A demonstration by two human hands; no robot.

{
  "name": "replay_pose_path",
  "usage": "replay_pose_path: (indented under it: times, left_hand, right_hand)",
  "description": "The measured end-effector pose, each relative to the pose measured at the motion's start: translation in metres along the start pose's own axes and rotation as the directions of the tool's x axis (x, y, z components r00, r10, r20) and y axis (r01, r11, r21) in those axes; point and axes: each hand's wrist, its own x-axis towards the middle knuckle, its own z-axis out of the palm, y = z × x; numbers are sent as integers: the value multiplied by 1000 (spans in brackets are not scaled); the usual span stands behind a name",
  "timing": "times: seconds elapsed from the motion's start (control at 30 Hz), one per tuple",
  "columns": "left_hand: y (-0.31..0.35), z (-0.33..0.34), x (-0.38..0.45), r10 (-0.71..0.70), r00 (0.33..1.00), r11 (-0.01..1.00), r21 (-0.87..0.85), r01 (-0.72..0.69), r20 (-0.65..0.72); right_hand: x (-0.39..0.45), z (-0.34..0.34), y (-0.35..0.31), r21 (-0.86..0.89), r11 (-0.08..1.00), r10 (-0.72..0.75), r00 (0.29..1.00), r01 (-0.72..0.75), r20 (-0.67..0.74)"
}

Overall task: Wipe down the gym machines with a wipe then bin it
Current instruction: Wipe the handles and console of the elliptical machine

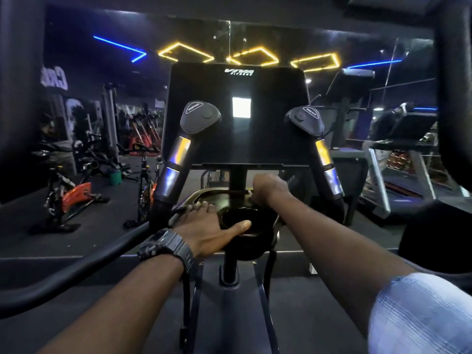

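Observation:
I stand at a cardio machine with a black console [237, 93] and two upright handles [176, 154] [325, 154]. Below the console lies a shiny tray [204, 196] with a round black cup holder [238, 218]. My left hand [212, 226], a black watch on its wrist, rests flat on the tray's left side, with the thumb across the cup holder's rim. My right hand [268, 187] is curled knuckles-up on the tray's right part, under the console stem. It presses down a dark wipe [251, 200], of which only a small edge shows beneath the fingers.
A curved black handlebar [76, 272] sweeps in from the lower left and another thick bar [452, 98] stands at the right. Spin bikes [71, 195] stand on the floor to the left, and a treadmill [403, 175] is at the right. Mirrors and neon lights fill the back wall.

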Motion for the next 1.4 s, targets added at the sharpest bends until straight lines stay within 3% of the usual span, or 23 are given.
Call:
replay_pose_path:
  times: [0.1,0.2,0.27,0.4,0.67,0.8,1.1,1.23,1.4]
  left_hand:
    - [2,0,3,-6,999,1000,10,5,39]
    - [1,2,7,0,1000,1000,10,0,31]
    - [1,2,8,0,999,1000,12,0,39]
    - [1,4,8,-20,998,999,34,18,58]
    - [2,6,8,-32,998,998,47,29,62]
    - [2,7,8,-22,999,999,45,21,35]
    - [10,10,-4,-53,995,995,-84,45,-85]
    - [22,10,-30,41,968,996,-71,-60,-248]
    - [15,-2,-50,183,956,977,-66,-202,-228]
  right_hand:
    - [-6,-7,-2,-27,997,-70,997,70,17]
    - [-12,-3,-17,114,977,-190,979,180,80]
    - [-15,-1,-10,119,984,-135,990,129,47]
    - [-28,-2,21,-83,996,36,995,-44,-97]
    - [-46,-24,11,-51,992,113,993,-112,21]
    - [-65,-20,24,-68,988,134,990,-137,-44]
    - [-127,-28,-10,69,997,-34,999,37,-37]
    - [-157,-5,-11,309,944,-66,985,114,-162]
    - [-165,6,-19,290,927,-147,941,239,-304]
